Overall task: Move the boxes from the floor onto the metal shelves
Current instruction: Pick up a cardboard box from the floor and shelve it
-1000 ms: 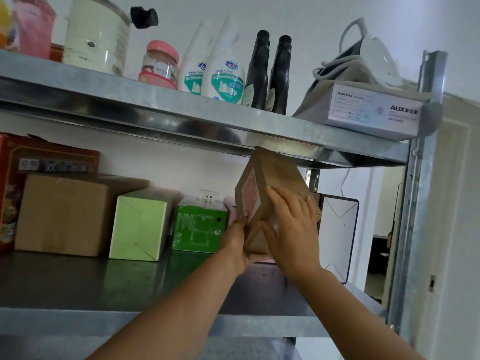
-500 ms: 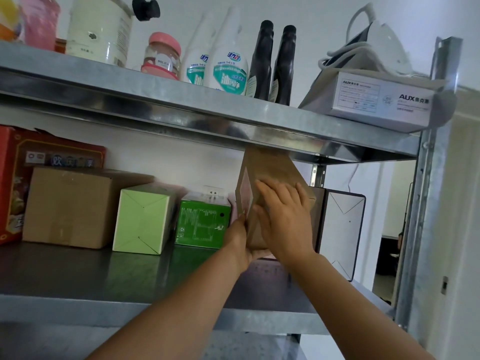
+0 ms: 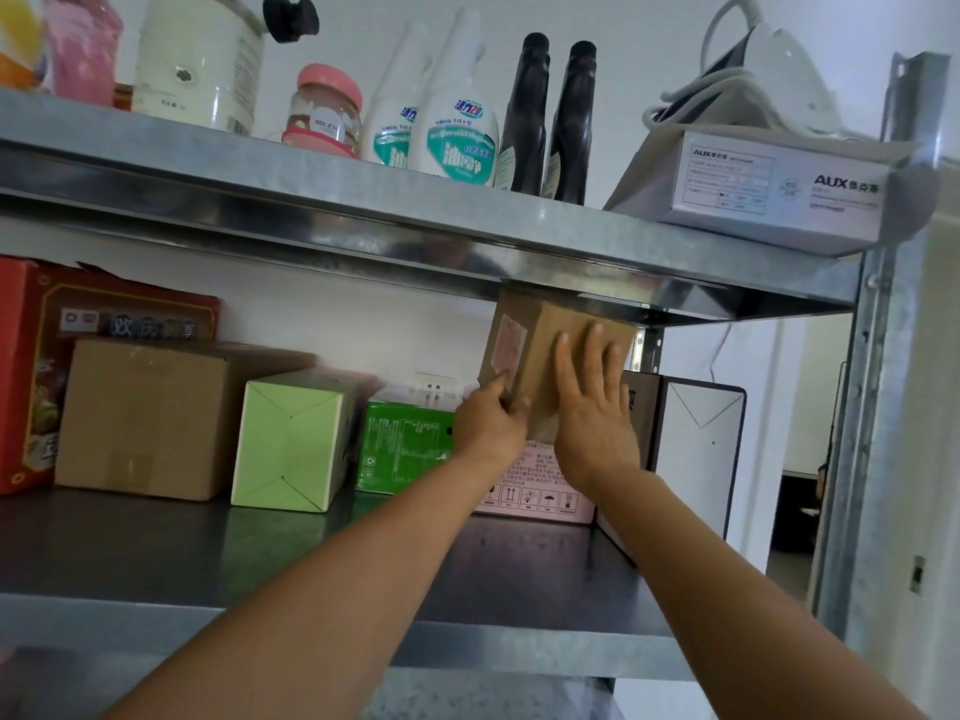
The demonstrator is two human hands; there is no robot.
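Up on the middle shelf (image 3: 311,563) of a metal rack, a brown cardboard box (image 3: 550,350) is held upright atop a pink box (image 3: 540,496), its top reaching just under the upper shelf (image 3: 363,200). Its lower left corner is gripped by the left hand (image 3: 491,423), fingers curled round the edge, while the right hand (image 3: 597,407) is pressed flat against the front face, fingers spread. Whether the box sits fully on the pink one cannot be told, as the join is covered by the hands. A dark-edged white box (image 3: 696,449) is seen just beside it on the right. To the left are ranged a green box (image 3: 405,444), a pale green box (image 3: 291,439), a large cardboard box (image 3: 140,418) and a red box (image 3: 31,356). Above, spray bottles (image 3: 457,122), dark bottles (image 3: 550,122), a pink-lidded jar (image 3: 324,111) and a white AUX box (image 3: 769,194) topped by an iron (image 3: 753,59) are lined up.
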